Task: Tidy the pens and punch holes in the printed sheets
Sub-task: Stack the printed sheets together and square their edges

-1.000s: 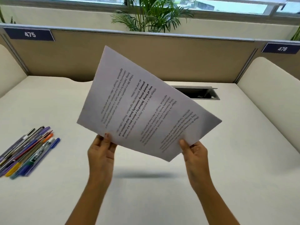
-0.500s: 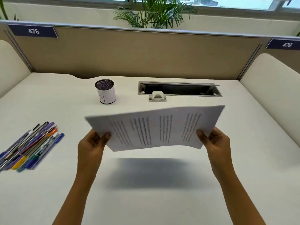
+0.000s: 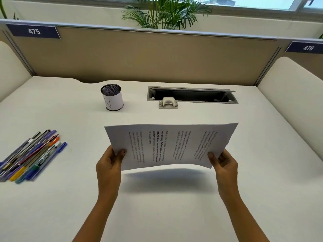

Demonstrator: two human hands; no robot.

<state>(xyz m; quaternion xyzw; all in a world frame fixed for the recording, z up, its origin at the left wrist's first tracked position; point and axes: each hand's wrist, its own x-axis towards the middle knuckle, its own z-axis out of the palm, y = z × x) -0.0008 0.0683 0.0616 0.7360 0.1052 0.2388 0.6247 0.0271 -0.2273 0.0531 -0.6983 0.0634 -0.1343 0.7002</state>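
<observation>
I hold the printed sheets (image 3: 171, 145) in the air above the middle of the white desk, text sideways, the far edge level. My left hand (image 3: 110, 163) grips the near left corner with the thumb on top. My right hand (image 3: 223, 163) grips the near right corner the same way. A small white hole punch (image 3: 168, 102) sits beyond the sheets, against the cable tray. A round mesh pen cup (image 3: 112, 97) with a white paper wrap stands to its left. Several pens (image 3: 33, 154) lie in a loose row at the desk's left edge.
An open grey cable tray (image 3: 192, 95) is sunk into the desk at the back. A tan partition (image 3: 157, 56) closes the far side, with padded cream dividers (image 3: 293, 95) on both sides. The sheets cast a shadow on the desk (image 3: 166, 212) below them.
The sheets went from tilted steeply up and turned to the left to nearly flat and level. Both hands moved apart and lower, uncovering the pen cup and hole punch.
</observation>
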